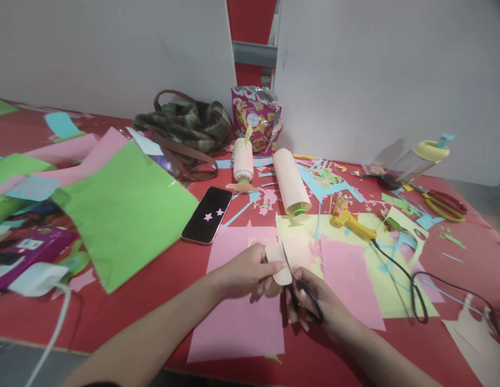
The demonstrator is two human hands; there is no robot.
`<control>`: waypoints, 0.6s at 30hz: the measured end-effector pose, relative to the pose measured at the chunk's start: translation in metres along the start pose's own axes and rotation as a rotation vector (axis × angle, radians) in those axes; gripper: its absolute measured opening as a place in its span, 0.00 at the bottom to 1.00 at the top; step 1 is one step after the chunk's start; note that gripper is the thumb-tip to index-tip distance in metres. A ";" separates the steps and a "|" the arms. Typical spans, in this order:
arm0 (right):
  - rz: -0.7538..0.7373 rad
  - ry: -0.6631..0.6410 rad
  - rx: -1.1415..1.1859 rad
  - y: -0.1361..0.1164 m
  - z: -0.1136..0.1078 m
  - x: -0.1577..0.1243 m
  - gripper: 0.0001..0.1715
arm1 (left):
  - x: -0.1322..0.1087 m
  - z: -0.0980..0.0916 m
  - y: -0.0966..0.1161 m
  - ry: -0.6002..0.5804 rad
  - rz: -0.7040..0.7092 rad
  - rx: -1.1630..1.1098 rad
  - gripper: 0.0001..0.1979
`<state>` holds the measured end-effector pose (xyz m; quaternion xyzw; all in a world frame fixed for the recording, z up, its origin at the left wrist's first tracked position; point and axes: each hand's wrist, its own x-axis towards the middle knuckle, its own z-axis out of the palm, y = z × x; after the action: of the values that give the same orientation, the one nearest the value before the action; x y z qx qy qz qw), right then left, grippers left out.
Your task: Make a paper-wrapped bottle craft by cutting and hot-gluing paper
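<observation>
Between the fingers of my left hand (254, 271) is a small piece of pale peach paper (280, 269), pinched at its left side. My right hand (314, 301) grips black-handled scissors (308, 301), whose blades point up and away and meet the right part of the paper. Beneath both hands lies a pink sheet (237, 322). Just beyond them, a peach paper-wrapped tube (290, 180) with a green end lies on its side. A smaller wrapped tube (243, 158) stands farther back to the left.
A phone (207, 215) bearing two pink stars lies left of the hands, beside a large green sheet (125, 215). To the right are a yellow glue gun (355, 224) with its cord, pliers (439, 201) and a clear bottle (415, 161). Paper scraps cover the red table.
</observation>
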<state>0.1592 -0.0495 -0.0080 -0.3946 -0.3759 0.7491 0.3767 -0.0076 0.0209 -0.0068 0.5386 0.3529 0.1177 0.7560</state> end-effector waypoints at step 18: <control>0.011 0.009 0.001 0.007 -0.001 0.001 0.21 | 0.000 -0.001 0.003 -0.019 -0.007 -0.010 0.18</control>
<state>0.1574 -0.0516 -0.0150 -0.3998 -0.3718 0.7495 0.3745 -0.0076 0.0227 -0.0047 0.5346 0.3472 0.1116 0.7624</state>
